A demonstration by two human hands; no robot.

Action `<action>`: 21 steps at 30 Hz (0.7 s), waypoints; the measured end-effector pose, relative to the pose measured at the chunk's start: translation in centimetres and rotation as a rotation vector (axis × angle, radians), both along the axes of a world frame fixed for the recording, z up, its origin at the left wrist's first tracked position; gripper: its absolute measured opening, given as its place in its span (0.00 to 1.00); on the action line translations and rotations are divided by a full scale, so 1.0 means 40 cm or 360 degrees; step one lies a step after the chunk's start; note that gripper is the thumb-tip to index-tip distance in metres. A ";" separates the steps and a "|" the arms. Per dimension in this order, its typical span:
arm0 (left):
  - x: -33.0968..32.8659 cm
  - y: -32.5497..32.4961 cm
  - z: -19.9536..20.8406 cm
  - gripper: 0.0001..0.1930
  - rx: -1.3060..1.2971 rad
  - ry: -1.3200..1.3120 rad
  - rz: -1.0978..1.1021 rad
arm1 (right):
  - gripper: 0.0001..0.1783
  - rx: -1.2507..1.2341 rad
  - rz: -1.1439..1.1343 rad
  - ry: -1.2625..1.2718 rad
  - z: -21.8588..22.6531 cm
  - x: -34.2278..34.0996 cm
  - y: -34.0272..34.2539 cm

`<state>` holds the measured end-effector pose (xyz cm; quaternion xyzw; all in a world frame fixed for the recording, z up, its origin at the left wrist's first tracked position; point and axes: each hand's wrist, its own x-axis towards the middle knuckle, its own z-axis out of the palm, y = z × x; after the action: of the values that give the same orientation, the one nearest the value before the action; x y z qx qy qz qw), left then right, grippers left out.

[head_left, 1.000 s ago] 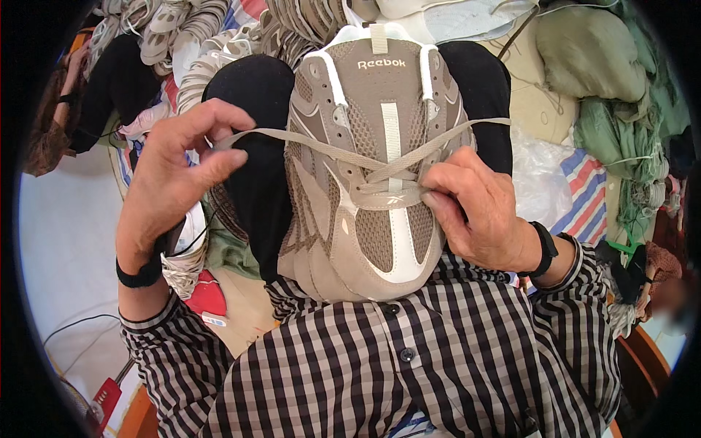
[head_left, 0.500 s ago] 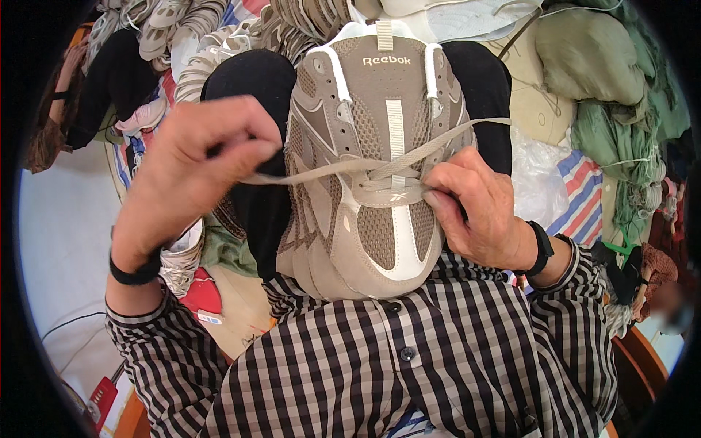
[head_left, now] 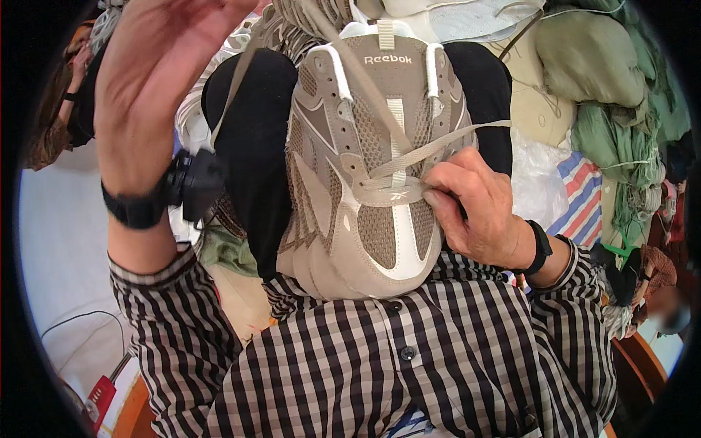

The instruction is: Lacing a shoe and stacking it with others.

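Note:
A tan and beige mesh sneaker [head_left: 380,241] rests on my lap, toe toward my checked shirt, between my black-clad knees. My right hand [head_left: 478,212] grips its right side, thumb pressed on the lowest lace crossing. My left hand [head_left: 157,66] is raised high at the upper left, holding one end of the flat beige shoelace [head_left: 365,80]. The lace runs taut from the lower eyelets up over the tongue, and its tail hangs down past my left knee. The lace's other end [head_left: 475,125] lies out to the right.
Piles of beige shoe parts [head_left: 292,25] lie beyond my knees. Green and tan cloth bundles [head_left: 613,87], a plastic bag and a striped sheet [head_left: 580,193] fill the right. Another person's arm [head_left: 73,80] shows at the upper left. A cable and a red object [head_left: 98,398] lie lower left.
My left hand has swung from beside the shoe up to the top left, drawing the lace taut through the eyelets. My right hand and the sneaker have stayed put.

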<state>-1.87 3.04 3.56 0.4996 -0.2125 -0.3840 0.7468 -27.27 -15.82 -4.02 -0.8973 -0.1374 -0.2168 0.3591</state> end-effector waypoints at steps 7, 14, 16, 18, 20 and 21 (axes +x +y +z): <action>-0.007 -0.093 -0.030 0.07 0.0465 -0.0464 0.0030 | 0.22 -0.0006 -0.0030 -0.0021 0.008 0.000 0.003; -0.110 -0.068 -0.008 0.13 0.0524 -0.2280 -0.0377 | 0.23 -0.0032 -0.0044 -0.0007 -0.001 -0.007 -0.001; -0.165 -0.110 -0.017 0.12 0.0386 -0.2341 -0.0322 | 0.22 -0.0032 -0.0048 -0.0005 -0.001 -0.007 -0.001; -0.188 -0.131 -0.023 0.13 0.0331 -0.2446 -0.0558 | 0.22 -0.0035 -0.0056 -0.0002 -0.001 -0.006 -0.004; -0.193 -0.137 -0.034 0.11 0.0304 -0.2452 -0.0496 | 0.21 0.0012 -0.0048 -0.0012 -0.003 -0.004 -0.006; -0.189 -0.136 -0.033 0.10 0.0303 -0.2445 -0.0552 | 0.21 0.0010 -0.0052 -0.0016 0.001 -0.007 -0.003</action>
<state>-9.43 -2.39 2.23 0.6462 -0.7095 -0.0592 0.2747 -27.54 -15.95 -3.98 -0.8973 -0.1238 -0.2275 0.3575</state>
